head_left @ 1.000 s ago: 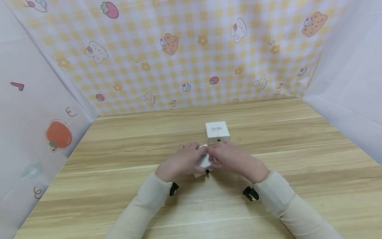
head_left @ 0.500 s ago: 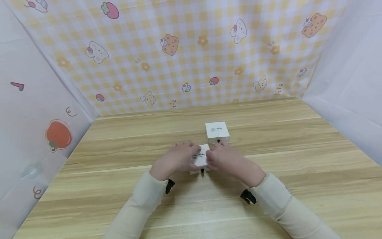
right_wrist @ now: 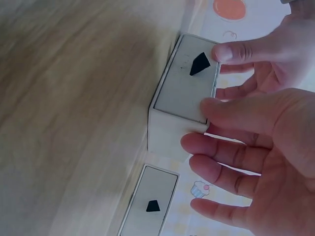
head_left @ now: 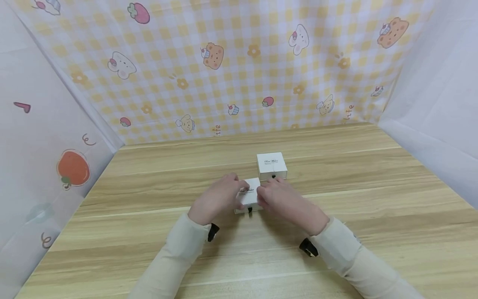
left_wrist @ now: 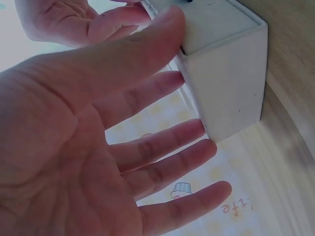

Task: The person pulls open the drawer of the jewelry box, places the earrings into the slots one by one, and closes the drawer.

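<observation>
A small white drawer-style gift box (head_left: 253,192) with dark script on its lid sits between the hands. A black pull tab (right_wrist: 199,64) sticks out of its front. My left hand (head_left: 216,200) holds the box's left side; in the left wrist view its thumb (left_wrist: 170,29) lies at the front edge and the fingertips reach the lid's edge. At the right side, my right hand (head_left: 293,204) grips the box with the thumb on the front edge and fingers at the lid. A second, matching white box (head_left: 271,162) stands just behind and to the right.
The wood-grain table (head_left: 157,182) carries both boxes. A yellow checked cloth (head_left: 239,70) with cartoon prints hangs along the back edge. White cloth sides (head_left: 440,95) stand at left and right. Black wrist straps (head_left: 308,247) show below the sleeves.
The front box has slid a little left and away from me, and turned from slanted to nearly square. Both hands moved along with it. The rear box stayed put.
</observation>
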A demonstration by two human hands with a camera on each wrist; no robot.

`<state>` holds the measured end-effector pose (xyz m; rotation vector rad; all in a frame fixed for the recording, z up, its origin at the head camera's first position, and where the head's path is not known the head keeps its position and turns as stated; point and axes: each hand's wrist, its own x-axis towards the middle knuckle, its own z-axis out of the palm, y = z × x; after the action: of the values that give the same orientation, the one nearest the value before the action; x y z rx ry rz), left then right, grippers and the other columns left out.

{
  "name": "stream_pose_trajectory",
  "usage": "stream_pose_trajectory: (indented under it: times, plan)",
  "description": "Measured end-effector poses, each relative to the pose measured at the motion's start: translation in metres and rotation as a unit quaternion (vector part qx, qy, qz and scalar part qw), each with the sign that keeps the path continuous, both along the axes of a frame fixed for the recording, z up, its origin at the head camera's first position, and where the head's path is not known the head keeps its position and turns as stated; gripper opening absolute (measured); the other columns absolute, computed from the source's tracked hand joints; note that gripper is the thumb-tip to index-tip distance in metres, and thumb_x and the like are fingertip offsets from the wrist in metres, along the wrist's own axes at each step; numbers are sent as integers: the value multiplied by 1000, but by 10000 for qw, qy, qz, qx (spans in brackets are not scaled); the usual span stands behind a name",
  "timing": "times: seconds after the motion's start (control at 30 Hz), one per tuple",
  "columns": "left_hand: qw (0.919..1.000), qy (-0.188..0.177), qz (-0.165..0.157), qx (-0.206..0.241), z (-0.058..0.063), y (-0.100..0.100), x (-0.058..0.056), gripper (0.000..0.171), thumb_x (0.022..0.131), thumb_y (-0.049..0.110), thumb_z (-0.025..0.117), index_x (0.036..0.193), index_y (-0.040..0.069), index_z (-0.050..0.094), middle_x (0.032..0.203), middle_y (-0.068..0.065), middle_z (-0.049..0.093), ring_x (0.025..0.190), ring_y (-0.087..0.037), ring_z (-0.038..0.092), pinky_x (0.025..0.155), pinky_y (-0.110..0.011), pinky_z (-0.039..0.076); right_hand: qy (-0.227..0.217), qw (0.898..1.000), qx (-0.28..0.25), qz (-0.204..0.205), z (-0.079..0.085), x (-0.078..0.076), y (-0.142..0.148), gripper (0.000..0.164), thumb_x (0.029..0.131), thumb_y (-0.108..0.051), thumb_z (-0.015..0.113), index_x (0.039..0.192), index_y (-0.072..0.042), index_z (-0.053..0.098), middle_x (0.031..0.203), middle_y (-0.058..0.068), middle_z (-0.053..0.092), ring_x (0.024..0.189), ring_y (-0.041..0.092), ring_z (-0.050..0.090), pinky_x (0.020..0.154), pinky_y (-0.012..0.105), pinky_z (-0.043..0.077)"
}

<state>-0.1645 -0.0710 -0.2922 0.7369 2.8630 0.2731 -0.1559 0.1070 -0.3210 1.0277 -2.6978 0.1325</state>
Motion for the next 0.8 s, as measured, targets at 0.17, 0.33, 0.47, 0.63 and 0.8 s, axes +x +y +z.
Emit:
stream_pose_trajectory:
  times: [0.17, 0.33, 0.47, 0.63, 0.8]
  plan:
    - [9995, -130, 89, 257, 0, -1, -3, 50, 72, 17, 79, 119, 13, 63, 103, -6, 55, 89, -18, 49, 81, -30, 43, -5, 9999, -57, -151, -2, -1, -3, 16, 75, -6, 68, 67, -13, 57, 68, -4, 58, 67, 16, 44, 64, 26, 31]
    - [9993, -182, 174, 289, -1, -1, -7, 51, 71, 17, 80, 119, 14, 63, 106, -6, 54, 91, -18, 49, 83, -32, 43, -464, 9983, -136, -313, 1, -4, -5, 12, 76, -5, 70, 71, -13, 62, 71, -5, 61, 69, 16, 46, 66, 27, 33]
    - [9991, -163, 194, 345, -4, -3, -11, 51, 71, 18, 79, 119, 14, 63, 107, -5, 55, 93, -18, 49, 85, -32, 44, -767, 9959, -209, -429, 5, -8, -7, 8, 77, -7, 71, 74, -13, 66, 74, -4, 66, 72, 18, 53, 69, 33, 38]
    - [9989, -163, 222, 385, -6, -4, -17, 52, 71, 17, 79, 120, 14, 62, 109, -6, 55, 93, -19, 49, 85, -33, 44, -784, 9957, -260, -418, 6, -16, -10, 7, 74, -8, 74, 78, -13, 70, 77, -1, 70, 75, 19, 62, 73, 39, 46]
    - [9976, -309, 321, 531, -7, -8, -24, 53, 73, 16, 78, 124, 16, 61, 118, -9, 53, 104, -22, 50, 91, -37, 43, -929, 9937, -239, -576, 8, -23, -13, 6, 74, -14, 76, 77, -15, 71, 76, -2, 69, 75, 18, 60, 71, 36, 45]
